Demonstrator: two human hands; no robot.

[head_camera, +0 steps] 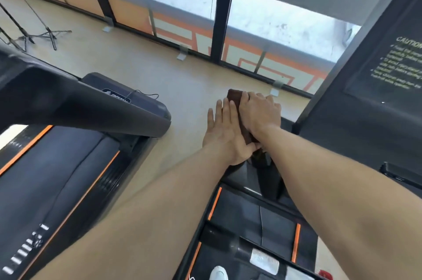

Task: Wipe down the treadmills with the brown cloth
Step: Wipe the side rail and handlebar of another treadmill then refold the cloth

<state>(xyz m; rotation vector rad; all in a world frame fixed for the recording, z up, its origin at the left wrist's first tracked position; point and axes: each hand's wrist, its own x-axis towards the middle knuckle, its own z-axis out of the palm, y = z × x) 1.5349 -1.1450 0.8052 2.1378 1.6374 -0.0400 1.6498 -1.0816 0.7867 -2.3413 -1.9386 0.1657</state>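
**Both hands pressing folded brown cloth, treadmill front**

Right hand [259, 114] lies flat on top of the brown cloth [235, 97], fingers fairly straight, palm down, pressing. Left hand [225, 129] sits at its 9 o'clock, fingers straight and together, flat alongside the cloth edge, thumb touching the cloth's near end. Neither hand curls round it; both look open and pressing, not gripping.

Cloth: dark brown, folded into a narrow thick pad, mostly hidden under the right hand; only the far corner at 12 o'clock and a strip between the hands show. What it rests on is hidden by the hands; judging by position, a black part at the treadmill [255, 218] front.

Handling guess: soft, light, limp, no fragility. Folded layers can slide apart or bunch, so flat palm pressure on top holds the pad best; to lift, pinch through all layers at the near end by the left thumb. Slick plastic under it likely lets it glide easily.

Outward: treadmill at 6 o'clock, matte black deck, orange trim strips, hard glossy black plastic near the hands. At 3 o'clock a tall black console panel [374, 88] with caution text, smooth, flat. At 9 o'clock a second treadmill [68, 165], black belt, orange lines, rounded grey-black handrail [96, 106]. Tan smooth floor [141, 63] between. Windows [262, 19] with dark frames at 12 o'clock.
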